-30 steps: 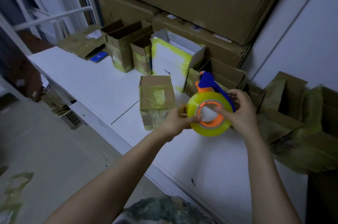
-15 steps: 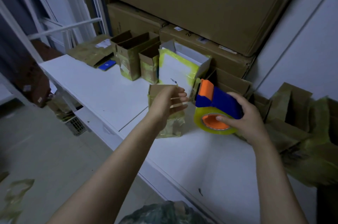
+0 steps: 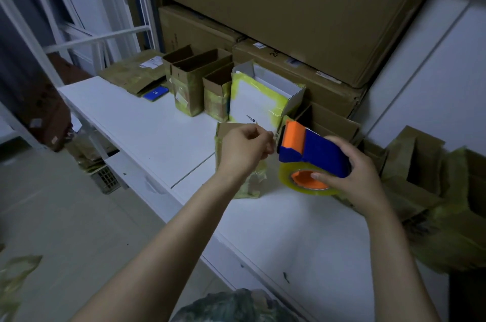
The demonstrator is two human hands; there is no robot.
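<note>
The right hand (image 3: pixel 360 177) holds the tape dispenser (image 3: pixel 318 150) just above the bench (image 3: pixel 157 132), a little right of centre in the view. Its grip is clamped on the tool: the palm wraps the blue body from the 3 o'clock side and a fingertip rests on the orange core of the tape roll (image 3: pixel 285 177), probably to stop the roll spinning freely. The orange roller end points towards 10 o'clock, at the left hand (image 3: pixel 243 149). That hand sits just beside the mouth, its grip closed in a thumb-and-forefinger pinch on what looks like the tape end (image 3: pixel 274 137); the clear film is thin and hard to make out. Judged from this, the step in hand is drawing out a length of tape, one hand anchoring the tool while the other pulls. Directly behind the left hand, at 9 o'clock of the dispenser, a small tape-wrapped cardboard box (image 3: pixel 248 185) stands upright on the bench, close enough to take the strip. At 12 o'clock stands an open white box (image 3: pixel 252 103) edged in yellowish tape, with a row of open brown cartons (image 3: pixel 192 85) running off to 10 o'clock. Large cartons (image 3: pixel 289 6) are stacked against the wall behind, and crumpled, taped cardboard (image 3: pixel 420 164) lies at 3 o'clock
</note>
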